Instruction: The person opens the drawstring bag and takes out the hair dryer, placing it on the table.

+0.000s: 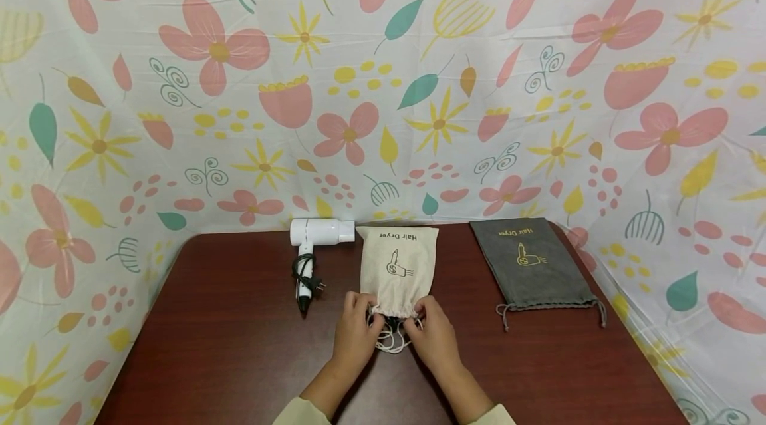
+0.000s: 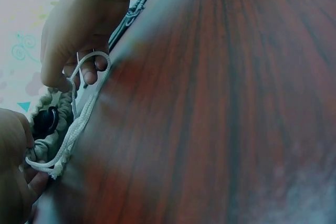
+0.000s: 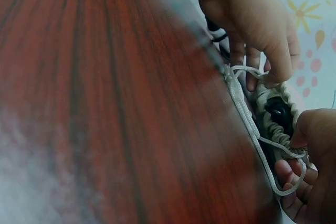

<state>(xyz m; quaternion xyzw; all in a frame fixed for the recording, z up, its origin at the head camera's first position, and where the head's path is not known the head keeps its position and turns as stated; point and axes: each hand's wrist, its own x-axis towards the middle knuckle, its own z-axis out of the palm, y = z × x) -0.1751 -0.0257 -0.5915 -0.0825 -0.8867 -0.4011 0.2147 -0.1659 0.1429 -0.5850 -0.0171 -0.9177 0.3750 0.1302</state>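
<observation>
A cream drawstring bag (image 1: 397,259) printed "Hair Dryer" lies at the middle of the table, its gathered mouth toward the person. My left hand (image 1: 354,332) pinches the left side of that mouth, and my right hand (image 1: 435,338) pinches the right side. Between the hands the mouth gapes a little, and a black thing (image 3: 278,113) shows inside it; the rest of it is hidden by the cloth. White drawstring cords (image 2: 79,124) hang in loops from the mouth, around the fingers.
To the left lies a white hair dryer (image 1: 322,232) with its black cord wound round the handle. A grey drawstring bag (image 1: 535,272), also printed "Hair Dryer", lies at the right. The dark red wooden table (image 1: 239,358) ends against a flowered cloth (image 1: 383,145).
</observation>
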